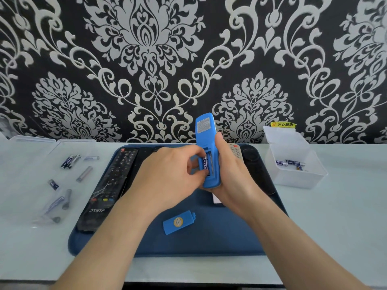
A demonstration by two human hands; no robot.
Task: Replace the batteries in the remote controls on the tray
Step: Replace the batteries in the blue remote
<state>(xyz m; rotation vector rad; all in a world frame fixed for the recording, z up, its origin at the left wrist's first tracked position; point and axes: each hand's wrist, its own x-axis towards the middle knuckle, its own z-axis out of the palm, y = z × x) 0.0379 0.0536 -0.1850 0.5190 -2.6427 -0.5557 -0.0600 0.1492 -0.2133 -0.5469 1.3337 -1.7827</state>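
Note:
My right hand [230, 170] grips a blue remote [206, 130] upright above the dark blue tray [209, 243], back side toward me, battery compartment uncovered. My left hand [167, 174] pinches a blue-and-white battery [204, 163] sitting in that compartment. The remote's blue battery cover [179, 222] lies on the tray near the front. A long black remote [109, 185] lies on the tray's left side. A grey remote [236, 152] shows partly behind my right hand at the tray's back.
A clear plastic box [293, 176] at the right holds a few blue batteries [290, 163]. On the left, several loose batteries [69, 161] lie in a clear lid or tray [31, 155]. A patterned wall stands right behind the table.

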